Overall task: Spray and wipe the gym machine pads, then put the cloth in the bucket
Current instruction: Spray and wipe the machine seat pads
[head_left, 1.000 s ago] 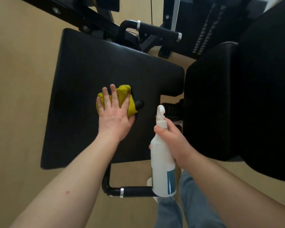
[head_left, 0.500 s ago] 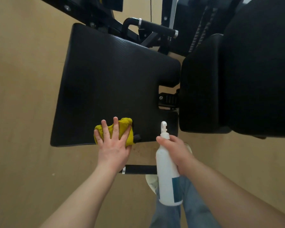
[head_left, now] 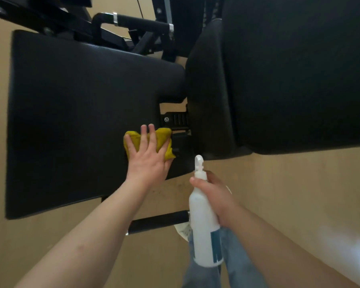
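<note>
While the right hand stays curled round the neck of a white plastic spray bottle, the left hand has carried the bunched yellow cloth away from the near edge of the flat black vinyl seat pad, where it lay half a second ago. It now sits further up the pad, beside the notch and metal bracket just beyond the fingertips. That back-and-forth reads as wiping strokes under way, so the seat pad is likely mid-clean. The thick black back pad, beyond and to the right of the right hand, probably remains to be done. No bucket is in view.

The left hand lies flat, fingers straight and spread, pressing the cloth down under the palm. The cloth's long axis runs crosswise to those fingers, its ends poking out past the little finger and thumb.

The bottle's long axis runs from the person's lap outward. Its nozzle points away, toward the pad corner just right of the left hand.
</note>
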Tool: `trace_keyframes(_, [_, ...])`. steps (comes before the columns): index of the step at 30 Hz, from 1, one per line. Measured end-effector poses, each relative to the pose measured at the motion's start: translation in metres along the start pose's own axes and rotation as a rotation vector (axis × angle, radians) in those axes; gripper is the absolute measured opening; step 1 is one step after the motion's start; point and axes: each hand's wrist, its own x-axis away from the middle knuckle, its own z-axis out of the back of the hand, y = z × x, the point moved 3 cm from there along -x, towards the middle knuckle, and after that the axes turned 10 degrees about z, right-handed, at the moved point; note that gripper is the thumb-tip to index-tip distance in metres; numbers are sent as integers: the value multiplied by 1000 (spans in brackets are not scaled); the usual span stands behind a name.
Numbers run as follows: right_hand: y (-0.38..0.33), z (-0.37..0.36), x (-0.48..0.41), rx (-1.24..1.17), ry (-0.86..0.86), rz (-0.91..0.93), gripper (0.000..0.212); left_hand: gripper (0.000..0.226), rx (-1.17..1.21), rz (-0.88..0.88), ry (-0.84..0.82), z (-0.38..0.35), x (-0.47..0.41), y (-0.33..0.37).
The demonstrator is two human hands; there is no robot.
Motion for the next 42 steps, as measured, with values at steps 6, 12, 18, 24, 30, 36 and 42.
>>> trace_keyframes(6, [-4, 13, -1, 27, -12, 38, 20, 64, -78, -249, 3, 7, -28, 57])
trace_keyframes(12, [-14, 15, 3, 65, 10, 80, 31, 71, -202, -614, -134, 16, -16, 68])
trace_keyframes(18, [-10, 11, 6, 65, -11, 87, 33, 65, -121, -629, -64, -20, 34, 15])
trace_keyframes(24, [-10, 8, -3, 81, -18, 76, 47, 69, -104, -329, -50, -11, 18, 52])
trace_keyframes(30, [-12, 7, 2, 55, 24, 106, 45, 74, -91, -184, -75, -11, -8, 86])
trace_keyframes(36, [-22, -15, 5, 7, -27, 135, 53, 81, -10, -204, -38, -13, 19, 61])
trace_keyframes(42, [-31, -39, 7, 16, -71, 161, 42, 80, 34, -105, 30, -29, 51, -32])
